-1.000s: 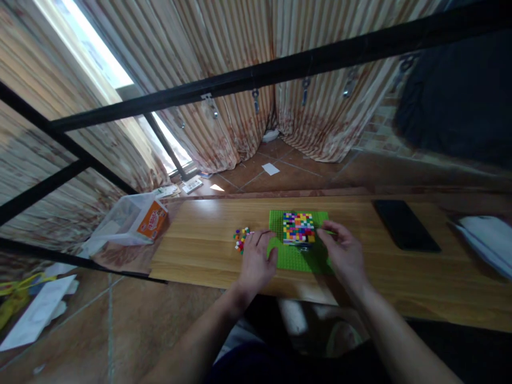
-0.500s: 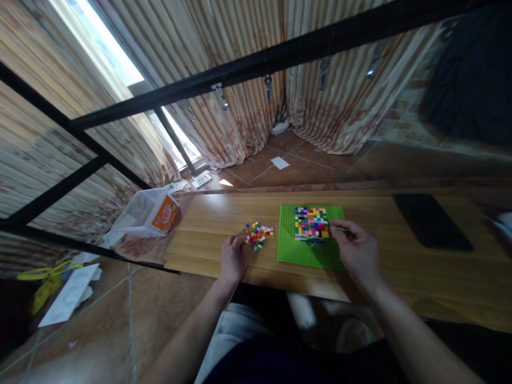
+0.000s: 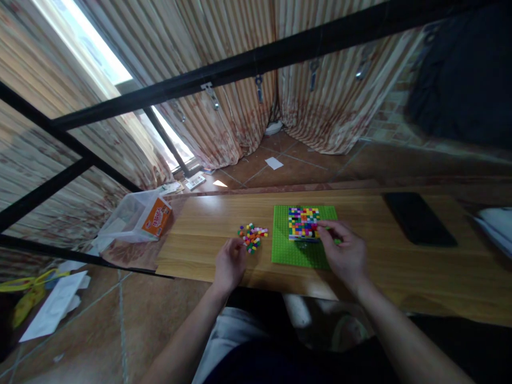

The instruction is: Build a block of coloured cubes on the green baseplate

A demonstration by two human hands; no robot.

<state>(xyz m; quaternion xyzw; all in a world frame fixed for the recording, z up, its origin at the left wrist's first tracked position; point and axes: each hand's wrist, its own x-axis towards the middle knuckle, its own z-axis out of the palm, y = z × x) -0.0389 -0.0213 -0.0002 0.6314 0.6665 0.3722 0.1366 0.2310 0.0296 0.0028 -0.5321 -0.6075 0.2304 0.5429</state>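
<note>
A green baseplate [image 3: 296, 253] lies on the wooden table [image 3: 200, 234]. On its far half stands a square block of many small coloured bricks [image 3: 303, 222]. A small heap of loose coloured bricks [image 3: 252, 236] lies to the plate's left. My left hand [image 3: 229, 264] rests curled on the table just in front of that heap, fingers closed; what it holds, if anything, is hidden. My right hand [image 3: 344, 255] is over the plate's right side, fingertips pinched at the right edge of the brick block.
A black flat slab [image 3: 418, 225] lies on the table at right, with white paper [image 3: 496, 226] beyond it. A clear plastic bin with an orange box [image 3: 138, 218] stands off the table's left end. Black frame bars [image 3: 248, 69] cross overhead. Papers litter the tiled floor.
My left hand moved off the baseplate's left edge to the table in front of the loose bricks. My right hand stayed by the block's right side, fingertips now nearer it.
</note>
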